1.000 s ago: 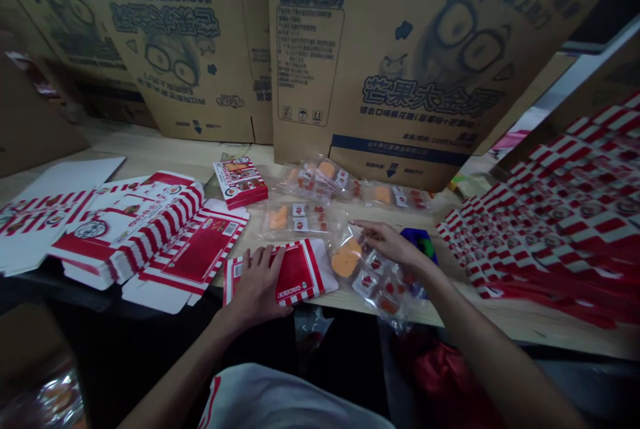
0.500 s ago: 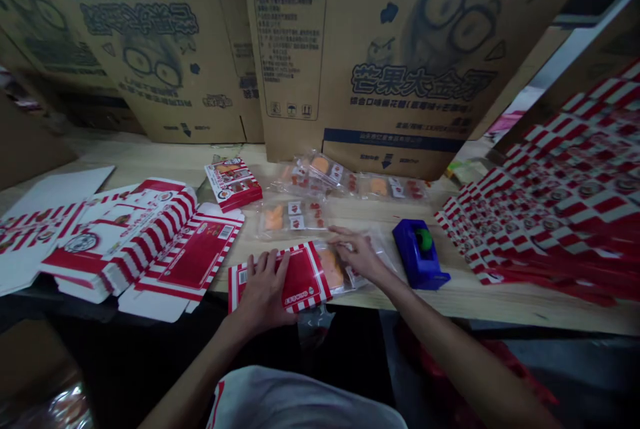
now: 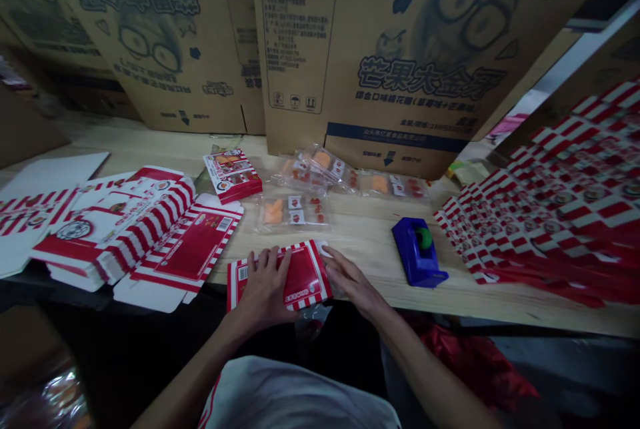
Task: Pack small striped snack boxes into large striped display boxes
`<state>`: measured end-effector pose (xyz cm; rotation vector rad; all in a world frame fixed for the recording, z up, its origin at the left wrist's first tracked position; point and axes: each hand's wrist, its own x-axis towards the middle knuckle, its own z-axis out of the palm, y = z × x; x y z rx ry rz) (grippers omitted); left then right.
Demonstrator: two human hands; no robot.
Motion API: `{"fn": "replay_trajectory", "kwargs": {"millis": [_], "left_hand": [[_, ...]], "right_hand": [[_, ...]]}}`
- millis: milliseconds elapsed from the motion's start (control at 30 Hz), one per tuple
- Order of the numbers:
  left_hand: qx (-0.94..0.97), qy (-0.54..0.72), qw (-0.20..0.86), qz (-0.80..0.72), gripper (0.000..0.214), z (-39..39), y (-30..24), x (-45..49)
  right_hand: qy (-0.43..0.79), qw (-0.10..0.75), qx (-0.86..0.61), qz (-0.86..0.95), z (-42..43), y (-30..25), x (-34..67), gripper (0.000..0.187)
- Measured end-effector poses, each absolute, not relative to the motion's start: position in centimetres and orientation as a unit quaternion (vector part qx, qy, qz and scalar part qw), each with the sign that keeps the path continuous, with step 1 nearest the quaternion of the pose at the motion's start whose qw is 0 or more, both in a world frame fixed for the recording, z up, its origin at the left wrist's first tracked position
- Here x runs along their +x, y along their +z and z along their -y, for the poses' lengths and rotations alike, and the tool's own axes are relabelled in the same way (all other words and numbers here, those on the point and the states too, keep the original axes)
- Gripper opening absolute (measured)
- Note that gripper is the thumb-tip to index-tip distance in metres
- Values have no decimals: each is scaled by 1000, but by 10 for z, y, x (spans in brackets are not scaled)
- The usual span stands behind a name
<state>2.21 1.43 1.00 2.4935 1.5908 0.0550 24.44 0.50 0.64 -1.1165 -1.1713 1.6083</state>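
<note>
A small red box with white stripes [image 3: 305,273] lies at the near edge of the wooden table [image 3: 370,235]. My left hand [image 3: 264,285] rests flat on top of it with the fingers spread. My right hand [image 3: 347,277] presses against the box's right end, fingers stretched out beside the white end flap. The clear packet seen earlier is out of sight. Loose clear packets with orange pieces [image 3: 293,210] lie just beyond the box.
A blue tape dispenser [image 3: 417,252] stands to the right. Flat red-striped box blanks are stacked at the left [image 3: 125,225] and fanned out at the right [image 3: 550,215]. A finished small box [image 3: 233,175] and more packets [image 3: 350,179] lie before large brown cartons [image 3: 400,55].
My right hand slid a clear packet of orange pieces leftward into the striped box's open end; the packet is no longer visible and the hand is now at the box's end.
</note>
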Motion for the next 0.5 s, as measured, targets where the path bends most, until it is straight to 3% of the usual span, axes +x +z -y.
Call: {"fn": "replay_trajectory", "kwargs": {"millis": [167, 367, 500], "left_hand": [[832, 57, 76, -546, 114, -11, 10, 21], [745, 190, 30, -638, 120, 2, 30, 33], [741, 240, 77, -623, 133, 22, 31, 35]], "right_hand": [[686, 441, -384, 432, -2, 12, 227, 70], [298, 650, -548, 433, 12, 9, 213, 49], [420, 647, -519, 368, 35, 6, 203, 48]]}}
